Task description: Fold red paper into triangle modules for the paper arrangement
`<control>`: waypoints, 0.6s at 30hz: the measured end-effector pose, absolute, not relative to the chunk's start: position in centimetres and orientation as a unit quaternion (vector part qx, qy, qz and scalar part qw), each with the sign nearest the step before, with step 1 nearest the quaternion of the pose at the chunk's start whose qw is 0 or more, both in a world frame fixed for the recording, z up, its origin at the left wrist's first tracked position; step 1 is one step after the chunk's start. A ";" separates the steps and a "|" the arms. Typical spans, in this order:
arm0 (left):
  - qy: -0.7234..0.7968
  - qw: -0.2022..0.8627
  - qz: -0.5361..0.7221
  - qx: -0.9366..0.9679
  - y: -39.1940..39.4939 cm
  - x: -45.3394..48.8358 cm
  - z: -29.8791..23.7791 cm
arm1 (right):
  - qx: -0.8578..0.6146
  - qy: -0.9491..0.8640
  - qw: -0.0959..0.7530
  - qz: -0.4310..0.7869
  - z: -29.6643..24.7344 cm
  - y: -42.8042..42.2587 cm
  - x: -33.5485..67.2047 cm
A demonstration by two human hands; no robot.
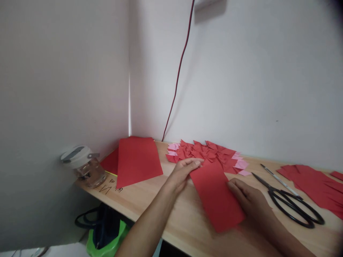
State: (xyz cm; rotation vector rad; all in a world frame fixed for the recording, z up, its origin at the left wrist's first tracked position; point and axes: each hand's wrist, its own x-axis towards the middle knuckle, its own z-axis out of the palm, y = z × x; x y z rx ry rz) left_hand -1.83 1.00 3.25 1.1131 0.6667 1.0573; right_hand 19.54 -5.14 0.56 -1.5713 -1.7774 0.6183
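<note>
A red paper rectangle (pixel 218 198) is held up between both hands, tilted above the wooden table. My left hand (pixel 184 170) pinches its upper left corner between thumb and fingers. On the opposite long edge, my right hand (pixel 245 194) grips the sheet, thumb on top; the fingers beneath are hidden. Just behind the sheet lie rows of folded red paper pieces (pixel 211 151), with pink folded pieces (pixel 242 164) at both ends. To the right of my right hand rest black-handled scissors (pixel 286 203) and a slim pen (pixel 281 181).
Large red sheets (pixel 139 160) lie at the table's left corner, beside a clear lidded jug (pixel 87 169) near the edge. Cut red paper pieces (pixel 313 185) are heaped at the right. A red cord (pixel 178 71) runs down the wall. Below the table is a green container (pixel 109 242).
</note>
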 end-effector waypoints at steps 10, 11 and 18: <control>0.340 0.513 0.187 0.766 2.9 -1.4 5.6 | -0.564 -0.721 0.257 0.311 0.5 -5.2 19.1; 0.333 0.531 0.182 0.758 3.0 -1.2 5.5 | -0.564 -0.722 0.253 0.311 0.4 -5.2 19.1; 0.311 0.581 0.244 0.711 3.5 -0.4 3.4 | -0.552 -0.719 0.255 0.336 0.4 -4.8 19.7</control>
